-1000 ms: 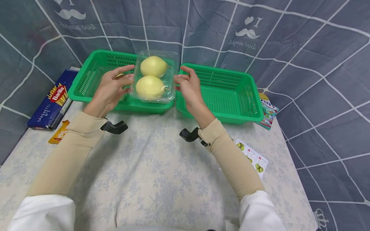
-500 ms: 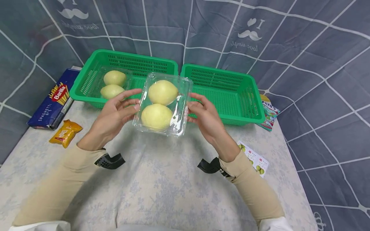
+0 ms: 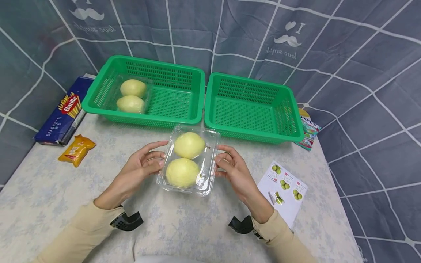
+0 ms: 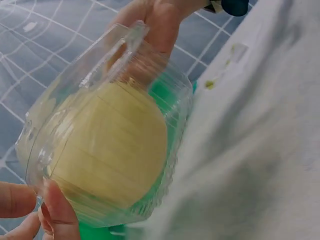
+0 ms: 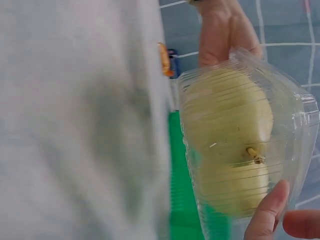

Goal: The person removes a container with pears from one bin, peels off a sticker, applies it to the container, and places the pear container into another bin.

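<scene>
A clear plastic clamshell (image 3: 189,160) with two yellow-green pears inside is held between both hands just above the table, in front of the baskets. My left hand (image 3: 144,166) grips its left side with fingertips, and my right hand (image 3: 230,166) grips its right side. The left wrist view shows the clamshell (image 4: 105,145) close up with my fingertips (image 4: 55,212) on its edge. The right wrist view shows the clamshell (image 5: 240,145) and a pear stem, with a fingertip (image 5: 267,210) on it. A second pear clamshell (image 3: 131,96) lies in the left green basket (image 3: 194,95).
The right green basket (image 3: 292,117) holds nothing. A blue spaghetti box (image 3: 62,111) and an orange snack packet (image 3: 77,149) lie at the left. A fruit sticker card (image 3: 284,186) lies at the right, and a colourful packet (image 3: 309,129) is beside the right basket.
Both hands have brought the clamshell from above the left basket toward me and down to just above the table front. The second clamshell in the left basket is now uncovered.
</scene>
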The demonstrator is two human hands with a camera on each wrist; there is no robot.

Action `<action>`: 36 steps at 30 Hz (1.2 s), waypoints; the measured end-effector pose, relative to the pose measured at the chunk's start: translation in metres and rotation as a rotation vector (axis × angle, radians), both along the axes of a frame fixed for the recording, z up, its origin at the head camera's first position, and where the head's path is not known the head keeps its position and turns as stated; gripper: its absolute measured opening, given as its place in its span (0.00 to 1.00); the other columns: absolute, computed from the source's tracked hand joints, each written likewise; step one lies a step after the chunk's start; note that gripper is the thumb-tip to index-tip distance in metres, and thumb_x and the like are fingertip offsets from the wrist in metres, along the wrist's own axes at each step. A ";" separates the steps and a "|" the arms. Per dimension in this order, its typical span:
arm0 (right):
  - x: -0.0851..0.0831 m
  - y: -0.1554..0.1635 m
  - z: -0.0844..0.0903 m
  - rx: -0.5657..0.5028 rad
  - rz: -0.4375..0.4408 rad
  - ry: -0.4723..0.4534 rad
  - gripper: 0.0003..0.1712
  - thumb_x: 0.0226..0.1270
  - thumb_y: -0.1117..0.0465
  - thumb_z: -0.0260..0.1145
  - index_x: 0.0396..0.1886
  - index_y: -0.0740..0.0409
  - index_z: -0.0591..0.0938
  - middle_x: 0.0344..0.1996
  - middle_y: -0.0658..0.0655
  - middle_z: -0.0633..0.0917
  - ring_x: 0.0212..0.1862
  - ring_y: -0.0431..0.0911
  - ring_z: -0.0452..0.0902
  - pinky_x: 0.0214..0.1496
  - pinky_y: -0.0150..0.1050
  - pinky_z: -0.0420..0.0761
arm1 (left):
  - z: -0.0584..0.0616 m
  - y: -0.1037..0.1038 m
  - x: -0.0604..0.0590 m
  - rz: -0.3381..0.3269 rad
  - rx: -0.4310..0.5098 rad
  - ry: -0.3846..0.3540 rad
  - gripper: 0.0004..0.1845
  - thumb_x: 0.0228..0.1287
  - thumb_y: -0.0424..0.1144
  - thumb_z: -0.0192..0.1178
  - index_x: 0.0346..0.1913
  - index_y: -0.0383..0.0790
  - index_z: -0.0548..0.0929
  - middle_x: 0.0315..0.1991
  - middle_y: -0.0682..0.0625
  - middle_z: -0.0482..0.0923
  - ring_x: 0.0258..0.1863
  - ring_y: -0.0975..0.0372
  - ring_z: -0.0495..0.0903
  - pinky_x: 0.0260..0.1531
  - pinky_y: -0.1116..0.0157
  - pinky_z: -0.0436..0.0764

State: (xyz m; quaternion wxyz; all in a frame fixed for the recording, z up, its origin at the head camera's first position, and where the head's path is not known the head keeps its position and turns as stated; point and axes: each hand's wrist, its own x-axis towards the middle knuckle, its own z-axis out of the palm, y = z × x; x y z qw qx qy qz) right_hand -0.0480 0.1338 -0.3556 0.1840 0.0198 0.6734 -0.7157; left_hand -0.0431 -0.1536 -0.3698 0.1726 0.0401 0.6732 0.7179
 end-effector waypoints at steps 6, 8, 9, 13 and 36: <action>0.000 0.000 -0.023 0.032 -0.019 -0.046 0.25 0.77 0.65 0.56 0.71 0.58 0.67 0.36 0.44 0.76 0.39 0.38 0.75 0.41 0.32 0.83 | -0.019 0.003 0.000 -0.020 -0.024 -0.057 0.32 0.72 0.32 0.58 0.76 0.37 0.61 0.45 0.59 0.76 0.40 0.72 0.79 0.41 0.71 0.82; -0.003 0.000 -0.027 0.047 -0.030 -0.052 0.25 0.77 0.65 0.56 0.71 0.57 0.67 0.36 0.45 0.77 0.39 0.38 0.75 0.41 0.32 0.83 | -0.024 0.005 -0.002 -0.026 -0.030 -0.078 0.33 0.72 0.32 0.58 0.76 0.35 0.60 0.45 0.59 0.75 0.41 0.72 0.78 0.42 0.72 0.82; -0.005 0.000 -0.029 0.055 -0.034 -0.056 0.25 0.77 0.65 0.56 0.71 0.56 0.68 0.36 0.45 0.77 0.38 0.38 0.75 0.40 0.32 0.83 | -0.026 0.006 -0.003 -0.024 -0.036 -0.088 0.33 0.73 0.32 0.57 0.76 0.34 0.59 0.45 0.58 0.75 0.41 0.72 0.78 0.42 0.72 0.81; -0.015 -0.001 -0.037 0.122 -0.040 -0.040 0.25 0.78 0.65 0.55 0.71 0.56 0.69 0.36 0.48 0.76 0.37 0.40 0.74 0.39 0.33 0.81 | -0.033 0.012 -0.007 0.002 -0.056 -0.123 0.31 0.75 0.33 0.55 0.76 0.35 0.60 0.44 0.57 0.74 0.39 0.71 0.75 0.40 0.71 0.80; -0.028 0.061 -0.012 0.557 0.291 0.226 0.31 0.78 0.57 0.58 0.76 0.62 0.65 0.67 0.68 0.74 0.65 0.60 0.74 0.64 0.56 0.78 | -0.044 0.015 -0.025 0.091 -0.214 -0.101 0.26 0.78 0.38 0.52 0.74 0.37 0.66 0.45 0.52 0.73 0.41 0.69 0.74 0.39 0.70 0.81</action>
